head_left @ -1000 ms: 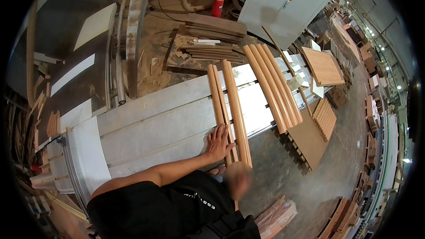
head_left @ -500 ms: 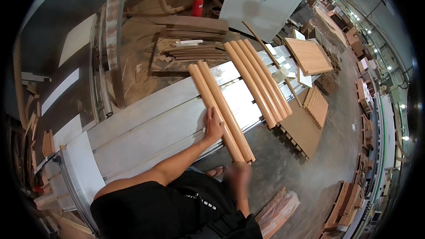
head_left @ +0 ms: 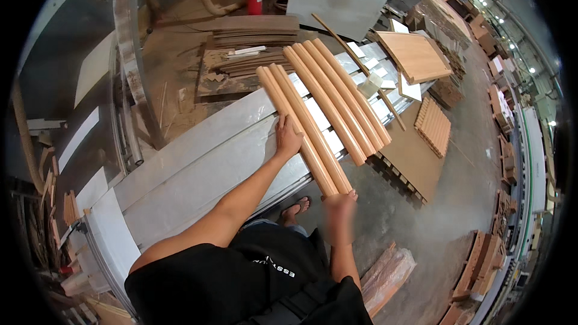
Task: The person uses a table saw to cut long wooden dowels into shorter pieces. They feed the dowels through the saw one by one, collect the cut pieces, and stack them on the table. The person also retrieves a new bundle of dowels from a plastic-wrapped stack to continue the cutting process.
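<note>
Two rounded wooden moulding strips [head_left: 312, 132] lie side by side, slanting across the grey metal machine table. My left hand [head_left: 288, 137] is closed at their left edge, around mid-length. At the near end, which overhangs the table's front edge, my right hand [head_left: 341, 204] is wrapped around the strips; it is partly blurred. Just right of this pair lies a group of several similar strips [head_left: 338, 97], roughly parallel. A narrow gap separates the two groups at the far end.
The metal table [head_left: 198, 156] runs out to the left. Past the strips are a thin wooden bar [head_left: 391, 108], white blocks and a wooden panel [head_left: 415, 54]. A brown board [head_left: 415, 156] with a ribbed stack [head_left: 432, 125] lies right. Plastic-wrapped pieces [head_left: 385, 280] rest on the floor.
The held pair has moved right, closer to the other strips, so the gap has narrowed. Both hands have moved with it. The whole view has also shifted slightly.
</note>
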A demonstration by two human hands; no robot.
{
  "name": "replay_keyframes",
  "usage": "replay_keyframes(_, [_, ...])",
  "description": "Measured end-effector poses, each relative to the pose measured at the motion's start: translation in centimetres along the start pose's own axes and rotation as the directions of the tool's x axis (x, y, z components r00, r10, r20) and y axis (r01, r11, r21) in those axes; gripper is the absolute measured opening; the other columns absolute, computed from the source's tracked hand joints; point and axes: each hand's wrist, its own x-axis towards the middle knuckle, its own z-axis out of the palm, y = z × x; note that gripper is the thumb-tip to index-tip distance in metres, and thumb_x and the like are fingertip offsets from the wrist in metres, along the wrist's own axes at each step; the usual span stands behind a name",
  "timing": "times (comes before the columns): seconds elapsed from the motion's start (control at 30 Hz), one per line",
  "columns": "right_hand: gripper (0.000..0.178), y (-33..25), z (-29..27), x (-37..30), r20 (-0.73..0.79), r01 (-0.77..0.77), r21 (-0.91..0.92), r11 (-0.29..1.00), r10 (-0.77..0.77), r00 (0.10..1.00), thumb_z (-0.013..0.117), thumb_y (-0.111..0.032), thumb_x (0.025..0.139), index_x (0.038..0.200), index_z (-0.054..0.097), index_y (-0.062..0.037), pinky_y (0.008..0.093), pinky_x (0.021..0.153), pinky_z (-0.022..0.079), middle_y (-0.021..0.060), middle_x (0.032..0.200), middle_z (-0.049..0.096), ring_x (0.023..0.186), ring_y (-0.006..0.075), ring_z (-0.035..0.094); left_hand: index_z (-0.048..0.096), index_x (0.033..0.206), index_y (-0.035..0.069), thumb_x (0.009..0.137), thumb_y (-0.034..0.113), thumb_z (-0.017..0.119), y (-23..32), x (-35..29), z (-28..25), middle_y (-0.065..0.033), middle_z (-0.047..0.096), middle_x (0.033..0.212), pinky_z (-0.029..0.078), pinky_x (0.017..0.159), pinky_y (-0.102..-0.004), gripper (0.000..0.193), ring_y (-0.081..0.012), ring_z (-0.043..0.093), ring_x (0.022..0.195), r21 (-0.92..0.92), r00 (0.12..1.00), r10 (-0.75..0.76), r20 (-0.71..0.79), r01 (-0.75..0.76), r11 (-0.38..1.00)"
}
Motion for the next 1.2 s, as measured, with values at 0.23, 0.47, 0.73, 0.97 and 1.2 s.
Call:
replay_keyframes(0.23, [0.064,-0.6,0.5,7.0,0.073,-0.166,0.188,0.968,0.154,0.985,0.039,-0.058,0.104,0.139,0.033,-0.0044,0.0417,0.071,0.056,0.0219,0.129,0.051,0.094,0.0297,0.065,0.044,0.140,-0.011,0.079,0.006,0.064,0.1,4.7,2.1,-0.0318,0.039,0.150,0.034,0.117,-0.0451,0.067,-0.0460,0.041,0.138,0.056,1.000,-0.025,0.001,0.025,0.998])
replay_keyframes(0.47, [0.076,-0.7,1.1,10.8,0.131,-0.270,0.315,0.910,0.241,0.962,0.036,-0.063,0.103,0.158,0.014,-0.0146,0.0539,0.110,0.037,0.0147,0.154,0.033,0.134,0.0325,0.044,0.035,0.146,-0.011,0.086,0.011,0.068,0.3,6.6,3.3,-0.0311,0.028,0.158,0.027,0.122,-0.0420,0.072,-0.0442,0.030,0.146,0.044,0.995,-0.075,0.065,0.072,0.996])
replay_keyframes(0.73, [0.077,-1.0,3.7,13.0,0.070,-0.178,0.459,0.870,0.164,0.984,0.035,-0.062,0.104,0.159,0.016,-0.0119,0.0475,0.118,0.032,0.0126,0.160,0.031,0.142,0.0289,0.039,0.029,0.150,-0.012,0.089,0.014,0.066,0.3,6.7,3.5,-0.0292,0.017,0.163,0.023,0.124,-0.0386,0.076,-0.0405,0.020,0.152,0.098,0.983,-0.112,0.144,0.099,0.990])
replay_keyframes(0.97, [0.084,-3.5,2.8,15.4,0.028,-0.226,0.512,0.828,0.247,0.969,0.035,-0.067,0.101,0.161,0.009,-0.0123,0.0490,0.121,0.027,0.0112,0.166,0.019,0.149,0.0299,0.028,0.028,0.150,-0.013,0.088,0.015,0.068,0.8,6.8,3.9,-0.0326,0.016,0.162,0.019,0.124,-0.0388,0.078,-0.0411,0.017,0.152,0.082,0.978,-0.129,0.161,0.117,0.990])
replay_keyframes(1.2, [0.091,-3.0,5.1,17.1,-0.042,-0.207,0.399,0.893,0.244,0.969,0.034,-0.070,0.100,0.161,0.007,-0.0090,0.0453,0.122,0.025,0.0116,0.167,0.016,0.149,0.0297,0.027,0.017,0.152,-0.015,0.092,0.016,0.066,-0.2,6.6,3.6,-0.0326,0.005,0.164,0.011,0.126,-0.0394,0.084,-0.0415,0.005,0.154,0.028,0.980,-0.136,0.145,0.133,0.991])
